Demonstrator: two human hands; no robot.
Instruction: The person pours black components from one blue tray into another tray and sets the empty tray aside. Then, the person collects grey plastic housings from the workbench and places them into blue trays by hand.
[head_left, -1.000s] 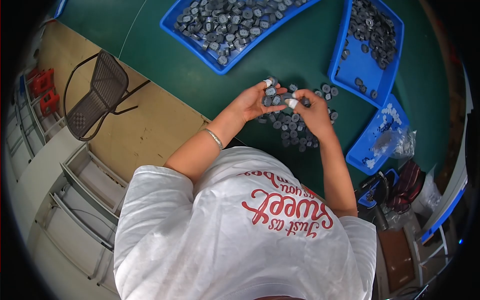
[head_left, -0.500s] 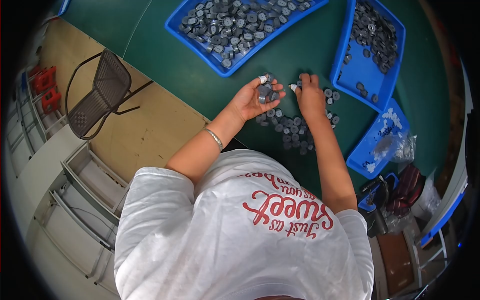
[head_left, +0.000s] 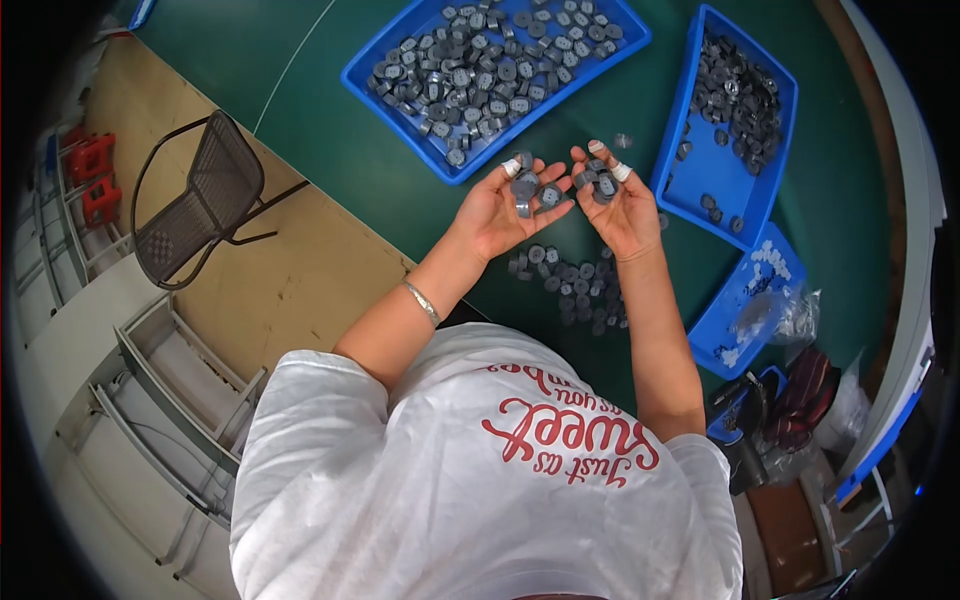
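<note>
My left hand (head_left: 485,222) is turned palm up, its fingers curled around several small grey round parts (head_left: 525,187). Close beside it on the right, my right hand (head_left: 630,222) also faces up and cradles several of the same grey parts between thumb and fingers. White tape wraps some fingertips on both hands. On the green table (head_left: 560,215) below them lies a loose cluster of grey round parts (head_left: 580,288), partly hidden by my right forearm. Beyond my hands, a large blue tray (head_left: 398,128) holds many similar parts with pale faces.
To the right stands a second blue tray (head_left: 735,187) with darker round parts. Nearer me, a smaller blue tray (head_left: 706,338) holds white and black bits, with a clear plastic bag (head_left: 795,315) over its edge. A brown chair (head_left: 225,165) stands left of the table.
My right hand has lifted from the table parts, turned palm up and moved beside my left hand, with grey parts now showing in it. My left hand still holds its parts. The camera view has shifted slightly.
</note>
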